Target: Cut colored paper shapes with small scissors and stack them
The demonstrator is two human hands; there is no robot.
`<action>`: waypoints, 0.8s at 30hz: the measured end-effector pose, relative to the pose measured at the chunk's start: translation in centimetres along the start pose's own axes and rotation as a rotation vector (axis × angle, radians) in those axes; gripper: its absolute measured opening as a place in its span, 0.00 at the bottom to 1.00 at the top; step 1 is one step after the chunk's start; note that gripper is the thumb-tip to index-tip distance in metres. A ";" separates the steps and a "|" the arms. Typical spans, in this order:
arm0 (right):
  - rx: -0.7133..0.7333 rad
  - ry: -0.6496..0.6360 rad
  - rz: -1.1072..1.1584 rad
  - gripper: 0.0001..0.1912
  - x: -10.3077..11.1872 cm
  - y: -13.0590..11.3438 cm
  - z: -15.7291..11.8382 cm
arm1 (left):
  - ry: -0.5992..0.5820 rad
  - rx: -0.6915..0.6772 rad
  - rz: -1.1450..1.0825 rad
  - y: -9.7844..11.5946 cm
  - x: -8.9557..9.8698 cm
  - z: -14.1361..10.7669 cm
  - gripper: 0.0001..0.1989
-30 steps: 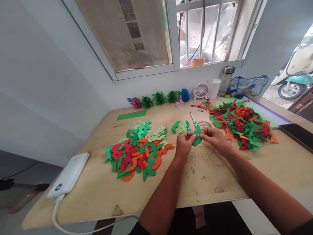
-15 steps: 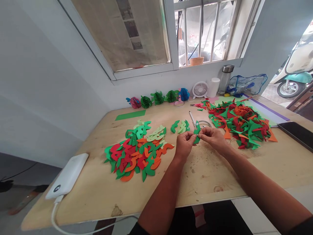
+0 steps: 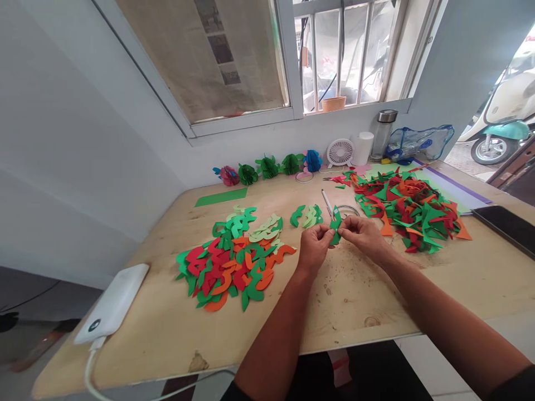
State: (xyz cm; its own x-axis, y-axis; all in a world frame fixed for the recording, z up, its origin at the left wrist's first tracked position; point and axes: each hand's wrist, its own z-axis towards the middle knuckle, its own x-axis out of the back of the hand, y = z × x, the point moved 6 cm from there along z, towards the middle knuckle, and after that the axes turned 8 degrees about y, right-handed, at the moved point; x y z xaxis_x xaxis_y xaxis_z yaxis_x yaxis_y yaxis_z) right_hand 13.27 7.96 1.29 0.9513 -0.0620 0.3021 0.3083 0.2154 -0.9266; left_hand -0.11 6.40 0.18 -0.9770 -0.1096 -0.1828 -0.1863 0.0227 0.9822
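Between my two hands, above the table's middle, is a green paper cutout. My left hand pinches its left edge, and my right hand pinches the right edge, fingertips almost meeting. Just beyond the hands lie a white pen and a ring-shaped roll of tape, partly hidden. A few pale green paper cutouts and a dark green cutout rest beyond my left hand. Farther left spreads a pile of red, orange and green curved cutouts.
A heap of paper scraps covers the right side, beside a phone. A white power bank with a cable sits at the left edge. Along the wall stand paper turtles, a small fan and a glass bottle.
The view has shifted slightly. Both hands keep nearly the same pinch on the green paper cutout; nothing else has visibly moved.
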 end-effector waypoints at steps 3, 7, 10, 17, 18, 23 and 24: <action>0.002 0.016 -0.017 0.10 0.1 -0.3 -0.1 | 0.002 0.006 0.003 -0.2 0.0 0.1 0.15; 0.013 0.030 -0.025 0.09 0.1 -0.5 -0.1 | 0.011 0.011 0.013 -0.4 0.1 0.2 0.14; 0.028 0.030 -0.038 0.09 0.1 -0.6 -0.1 | 0.008 0.012 0.016 -0.4 0.1 0.1 0.14; 0.047 0.024 -0.048 0.10 0.2 -0.7 -0.1 | 0.016 0.016 0.016 -0.4 0.1 0.1 0.13; 0.048 0.024 -0.050 0.10 0.2 -0.7 -0.1 | 0.017 0.015 0.017 -0.4 0.1 0.1 0.13; 0.059 0.030 -0.069 0.10 0.2 -0.8 -0.1 | 0.020 0.007 0.021 -0.5 0.1 0.2 0.13; 0.065 0.032 -0.075 0.10 0.2 -0.8 -0.1 | 0.019 0.006 0.021 -0.5 0.1 0.1 0.13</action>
State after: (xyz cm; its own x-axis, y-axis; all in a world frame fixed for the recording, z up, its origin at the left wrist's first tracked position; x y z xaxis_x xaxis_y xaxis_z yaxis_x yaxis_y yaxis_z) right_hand 13.19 7.64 2.07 0.9257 -0.1108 0.3616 0.3782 0.2719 -0.8849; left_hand -0.15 6.53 -0.36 -0.9786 -0.1281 -0.1611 -0.1663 0.0308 0.9856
